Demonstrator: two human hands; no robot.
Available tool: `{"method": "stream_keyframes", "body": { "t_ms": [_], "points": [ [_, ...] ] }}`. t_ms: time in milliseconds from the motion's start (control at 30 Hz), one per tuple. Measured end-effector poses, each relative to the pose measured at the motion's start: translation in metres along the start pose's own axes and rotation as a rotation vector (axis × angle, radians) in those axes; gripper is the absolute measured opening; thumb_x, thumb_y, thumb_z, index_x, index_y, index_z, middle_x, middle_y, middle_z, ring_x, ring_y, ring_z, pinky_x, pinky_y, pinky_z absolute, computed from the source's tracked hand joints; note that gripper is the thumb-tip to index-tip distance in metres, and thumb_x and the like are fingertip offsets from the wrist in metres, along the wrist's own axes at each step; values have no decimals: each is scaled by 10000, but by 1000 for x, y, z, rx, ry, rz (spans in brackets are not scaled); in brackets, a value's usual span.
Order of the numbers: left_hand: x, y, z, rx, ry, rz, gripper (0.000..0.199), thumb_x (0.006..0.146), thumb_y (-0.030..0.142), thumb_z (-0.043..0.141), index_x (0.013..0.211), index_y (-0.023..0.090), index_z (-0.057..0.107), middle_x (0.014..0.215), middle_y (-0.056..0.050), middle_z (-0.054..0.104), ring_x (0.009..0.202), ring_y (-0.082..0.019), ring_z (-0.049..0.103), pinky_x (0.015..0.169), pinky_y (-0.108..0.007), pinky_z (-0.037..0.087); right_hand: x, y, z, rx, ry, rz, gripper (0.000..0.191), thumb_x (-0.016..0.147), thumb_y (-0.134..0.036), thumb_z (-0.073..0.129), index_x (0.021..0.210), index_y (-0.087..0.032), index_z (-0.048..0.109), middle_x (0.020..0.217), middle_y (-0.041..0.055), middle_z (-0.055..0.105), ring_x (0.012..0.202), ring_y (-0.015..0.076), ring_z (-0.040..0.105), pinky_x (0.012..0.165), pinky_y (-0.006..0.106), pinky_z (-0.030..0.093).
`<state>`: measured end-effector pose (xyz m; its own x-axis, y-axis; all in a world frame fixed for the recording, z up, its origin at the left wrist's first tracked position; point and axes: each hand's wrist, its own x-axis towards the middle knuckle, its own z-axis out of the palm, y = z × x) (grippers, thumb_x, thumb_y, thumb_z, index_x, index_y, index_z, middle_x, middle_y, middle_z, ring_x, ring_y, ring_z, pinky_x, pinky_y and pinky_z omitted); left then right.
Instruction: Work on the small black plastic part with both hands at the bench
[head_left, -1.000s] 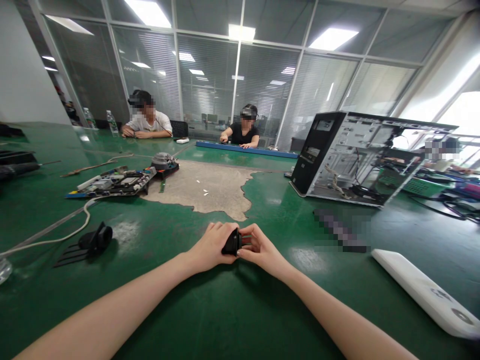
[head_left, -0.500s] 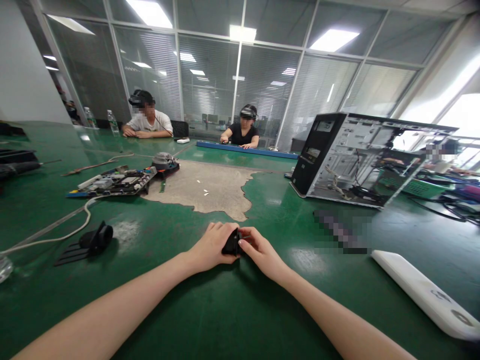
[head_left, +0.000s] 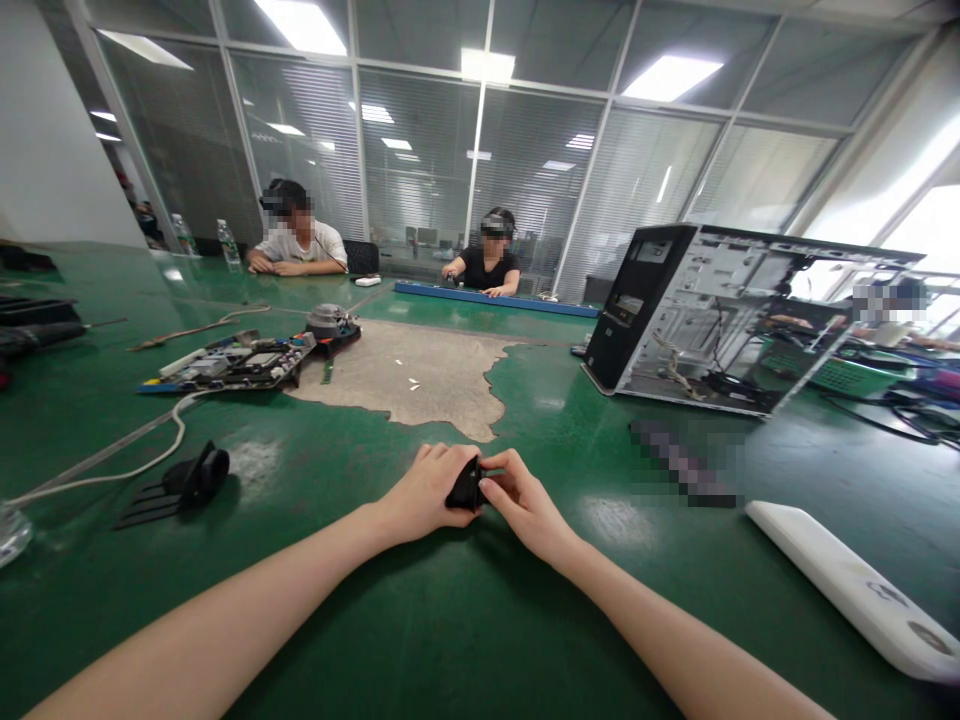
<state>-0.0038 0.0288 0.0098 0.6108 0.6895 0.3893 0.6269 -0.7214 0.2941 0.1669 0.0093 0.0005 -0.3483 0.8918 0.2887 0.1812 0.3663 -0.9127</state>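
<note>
A small black boxy part (head_left: 465, 487) stands just above the green table, held between both hands; its exact kind does not show. My left hand (head_left: 429, 492) wraps round its left side, with the back of the hand and knuckles facing up. From the right, the thumb and fingers of my right hand (head_left: 521, 500) pinch its right edge. Part of the object is hidden by the left palm. To the left on the table lies a black piece with a round end and several flat prongs (head_left: 196, 480).
At the left lie a circuit board (head_left: 240, 360), a fan-like cooler (head_left: 331, 325) and a pale cable (head_left: 176, 430). An opened computer case (head_left: 675, 320) stands at the right, with a white elongated device (head_left: 847, 590) nearer. Two people sit across the table.
The view has shifted very slightly. Both hands keep the same hold on the black part, with no clear movement.
</note>
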Motion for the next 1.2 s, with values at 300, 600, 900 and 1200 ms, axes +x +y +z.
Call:
{"method": "stream_keyframes", "body": {
  "t_ms": [300,600,900,1200],
  "points": [
    [1,-1,0,-7,-6,0,516,631,308,629,1073,213,378,991,-31,526,859,-225,454,752,-326,304,-2,-3,-1,-60,-43,-14,202,827,-266,440,1020,-207,430,940,45,535,857,162,547,788,340,443],
    [1,0,1,-12,-3,-1,536,636,301,625,1095,212,365,993,-34,526,859,-225,459,754,-328,305,-3,0,0,60,-23,-5,149,813,-276,473,937,-217,417,849,7,537,807,140,574,752,304,456],
    [1,-2,2,-24,-6,-8,535,633,301,622,1093,219,362,991,-32,524,874,-228,462,767,-332,303,-1,3,-2,141,-59,34,274,770,-258,535,1009,-216,407,978,41,514,925,155,533,837,352,443],
    [1,-1,0,-11,-8,-6,519,635,308,618,1083,213,372,982,-33,528,854,-225,459,753,-327,301,0,1,-1,278,-79,63,226,740,-269,578,882,-220,409,856,-13,534,815,122,568,761,301,448]
  ]
}}
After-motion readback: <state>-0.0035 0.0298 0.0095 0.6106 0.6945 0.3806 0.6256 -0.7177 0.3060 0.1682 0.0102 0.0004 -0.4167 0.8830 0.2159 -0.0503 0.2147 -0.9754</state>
